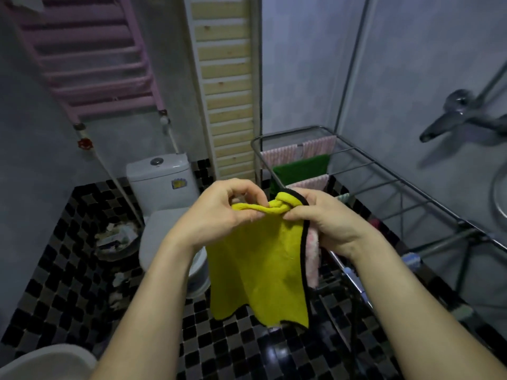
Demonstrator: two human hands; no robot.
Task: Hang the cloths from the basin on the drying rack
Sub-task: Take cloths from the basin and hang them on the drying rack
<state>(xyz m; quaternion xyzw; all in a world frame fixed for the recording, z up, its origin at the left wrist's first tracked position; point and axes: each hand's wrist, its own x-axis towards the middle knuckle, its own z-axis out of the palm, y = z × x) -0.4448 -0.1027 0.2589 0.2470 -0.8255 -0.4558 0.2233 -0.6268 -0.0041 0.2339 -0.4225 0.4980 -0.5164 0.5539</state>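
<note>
Checkered bathroom floor [68, 256] below us, we pinch the yellow cloth [258, 270] by its bunched top edge with left hand [219, 215] and right hand [329, 223], near the drying rack [444, 242]; soft, light and limp, it likely handles best spread by its corners.

No writing, brand, number or sign can be read. The only label-like mark is a small sticker [177, 184] on the front of the toilet tank [149, 179]. It is yellow with a blue edge, and anything printed on it is too small and blurred to make out.
</note>
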